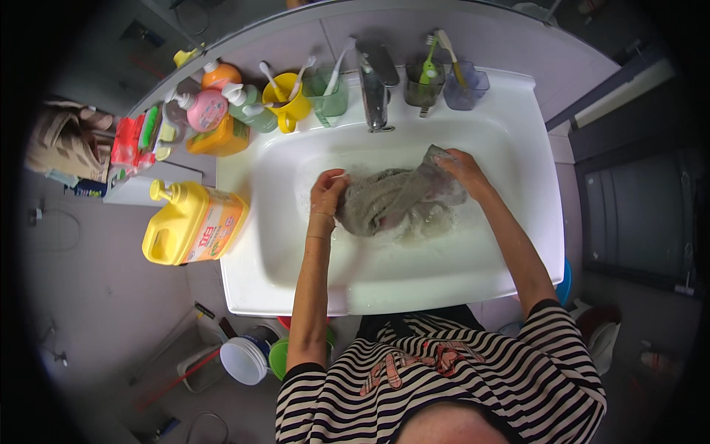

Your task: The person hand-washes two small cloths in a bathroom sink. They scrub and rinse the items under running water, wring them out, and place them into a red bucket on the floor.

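Note:
A wet grey cloth (383, 197) stretches between my two hands over the soapy water in a white sink (288, 272). My left hand (328, 194) grips its left end, thumb and fingers pinched together. At the other end, my right hand (463, 171) holds a bunched corner that points up toward the faucet. The cloth's lower folds lie in the water, where suds (427, 222) gather around it. What kind of cloth it is, I cannot tell.
A chrome faucet (375, 89) rises at the sink's back edge. Toothbrush cups flank it, including a yellow mug (288, 100) and a green cup (326, 94). Pump bottles crowd the back left corner. A large yellow pump jug (194, 222) stands at the left rim. Buckets (244, 359) sit on the floor below.

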`<state>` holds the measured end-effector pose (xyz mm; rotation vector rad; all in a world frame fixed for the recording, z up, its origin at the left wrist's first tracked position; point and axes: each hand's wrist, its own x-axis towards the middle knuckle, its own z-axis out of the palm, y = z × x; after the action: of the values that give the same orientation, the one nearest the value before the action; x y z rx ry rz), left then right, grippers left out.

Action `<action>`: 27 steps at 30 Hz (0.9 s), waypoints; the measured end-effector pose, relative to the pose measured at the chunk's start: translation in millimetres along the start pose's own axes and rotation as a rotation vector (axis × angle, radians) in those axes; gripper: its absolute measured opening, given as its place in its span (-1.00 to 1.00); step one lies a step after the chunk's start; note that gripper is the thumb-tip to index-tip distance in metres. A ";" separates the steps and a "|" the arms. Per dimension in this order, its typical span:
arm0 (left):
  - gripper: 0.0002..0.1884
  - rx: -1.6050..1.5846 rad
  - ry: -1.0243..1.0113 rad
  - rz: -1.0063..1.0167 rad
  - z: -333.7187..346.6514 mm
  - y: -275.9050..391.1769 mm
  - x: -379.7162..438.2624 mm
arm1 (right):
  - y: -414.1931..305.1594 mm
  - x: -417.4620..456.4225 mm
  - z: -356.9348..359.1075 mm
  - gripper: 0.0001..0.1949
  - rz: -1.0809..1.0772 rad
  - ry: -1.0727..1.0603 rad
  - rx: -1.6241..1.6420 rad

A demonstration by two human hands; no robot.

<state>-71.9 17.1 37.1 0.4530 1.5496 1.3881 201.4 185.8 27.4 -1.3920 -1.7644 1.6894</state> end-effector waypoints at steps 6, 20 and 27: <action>-0.10 0.153 0.176 -0.199 -2.9 -31.6 1.0 | 36.0 24.4 5.3 -0.29 0.062 0.271 -0.746; -0.48 -0.618 -0.134 0.039 40.4 14.5 -49.8 | -110.9 -108.8 159.0 -0.79 -0.671 -0.063 -0.156; -0.60 -0.563 -0.038 -0.166 82.5 7.5 -42.6 | -48.5 21.3 91.3 -0.74 -0.766 0.628 -0.481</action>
<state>13.8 30.6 71.1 0.0049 1.0711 1.5917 100.2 159.2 40.5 -1.0121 -1.9771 0.3949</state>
